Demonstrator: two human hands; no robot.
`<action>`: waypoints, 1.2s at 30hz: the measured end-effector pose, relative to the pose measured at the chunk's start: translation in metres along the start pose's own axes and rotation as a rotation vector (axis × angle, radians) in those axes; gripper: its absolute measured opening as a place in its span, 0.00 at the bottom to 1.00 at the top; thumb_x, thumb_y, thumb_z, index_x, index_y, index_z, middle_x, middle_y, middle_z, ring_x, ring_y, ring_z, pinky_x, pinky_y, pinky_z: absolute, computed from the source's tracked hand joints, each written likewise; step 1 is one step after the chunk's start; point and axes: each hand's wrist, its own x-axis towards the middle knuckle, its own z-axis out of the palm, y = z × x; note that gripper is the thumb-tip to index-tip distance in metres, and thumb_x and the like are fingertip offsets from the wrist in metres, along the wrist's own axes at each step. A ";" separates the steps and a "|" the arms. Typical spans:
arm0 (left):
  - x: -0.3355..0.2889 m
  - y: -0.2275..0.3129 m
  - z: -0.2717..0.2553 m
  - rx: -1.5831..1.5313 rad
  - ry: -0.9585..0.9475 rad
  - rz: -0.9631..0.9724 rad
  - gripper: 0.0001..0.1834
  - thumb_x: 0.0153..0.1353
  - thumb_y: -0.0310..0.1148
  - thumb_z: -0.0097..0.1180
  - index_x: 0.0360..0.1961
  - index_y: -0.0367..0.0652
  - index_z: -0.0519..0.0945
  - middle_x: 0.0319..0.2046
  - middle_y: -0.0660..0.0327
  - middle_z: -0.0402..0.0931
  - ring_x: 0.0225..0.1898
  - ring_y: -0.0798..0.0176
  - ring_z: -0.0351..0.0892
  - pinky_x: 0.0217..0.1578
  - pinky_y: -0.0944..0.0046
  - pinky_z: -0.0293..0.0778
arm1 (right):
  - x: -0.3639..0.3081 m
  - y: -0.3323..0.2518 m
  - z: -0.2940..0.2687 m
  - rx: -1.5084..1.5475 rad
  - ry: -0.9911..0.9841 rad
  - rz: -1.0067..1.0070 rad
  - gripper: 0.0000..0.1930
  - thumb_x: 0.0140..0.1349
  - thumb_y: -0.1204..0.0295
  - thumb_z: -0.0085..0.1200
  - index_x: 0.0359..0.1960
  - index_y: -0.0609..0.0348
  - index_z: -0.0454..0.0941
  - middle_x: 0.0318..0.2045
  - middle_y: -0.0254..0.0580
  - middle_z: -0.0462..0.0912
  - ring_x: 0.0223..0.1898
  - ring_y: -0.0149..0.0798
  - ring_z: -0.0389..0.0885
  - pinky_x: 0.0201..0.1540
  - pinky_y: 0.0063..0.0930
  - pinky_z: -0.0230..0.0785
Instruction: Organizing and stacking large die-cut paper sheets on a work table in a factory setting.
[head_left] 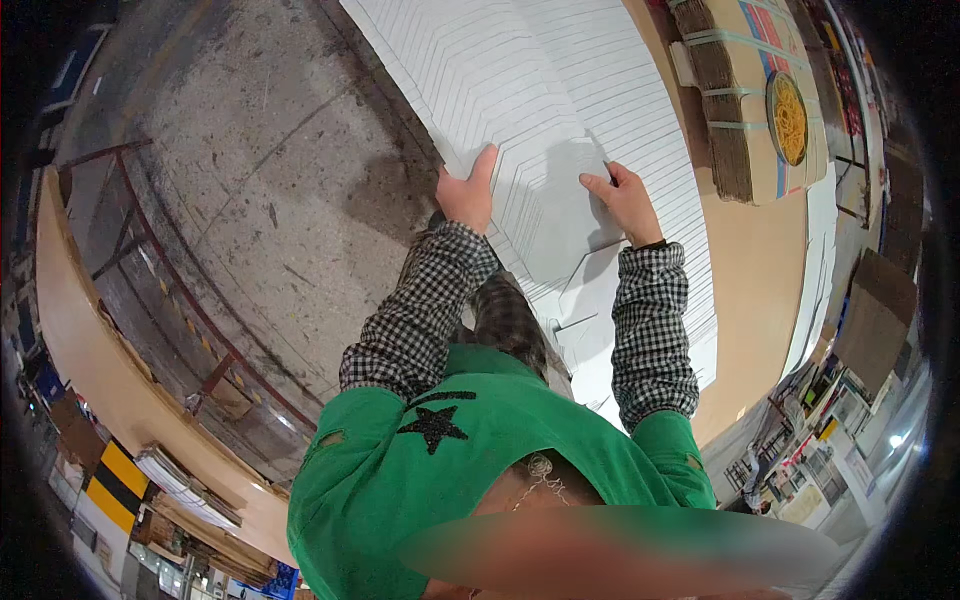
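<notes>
A long row of overlapping white cardboard blanks [545,110] lies fanned out in front of me, their angled edges showing as many thin lines. My left hand [468,193] grips the left edge of the blanks, thumb on top and fingers hidden beneath. Over the middle of the row, my right hand [632,207] is closed at a cut edge, with its thumb pointing left. Its fingertips are partly hidden. Nearer my body, a few loose-edged white blanks [590,325] overlap unevenly. Checked sleeves cover both my forearms.
A strapped bundle of printed cardboard [745,100] stands at the far right on a tan tabletop [750,270]. At left are a stained concrete floor [270,170], a reddish metal frame [165,265] and another tan tabletop [110,360]. Brown cardboard [875,320] stands farther right.
</notes>
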 end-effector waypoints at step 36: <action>-0.013 -0.001 0.003 -0.190 -0.062 -0.075 0.37 0.52 0.40 0.60 0.55 0.26 0.61 0.54 0.50 0.66 0.53 0.57 0.66 0.53 0.64 0.62 | -0.001 0.016 -0.006 -0.003 0.000 -0.081 0.12 0.54 0.66 0.58 0.25 0.62 0.72 0.20 0.26 0.68 0.23 0.22 0.61 0.25 0.17 0.56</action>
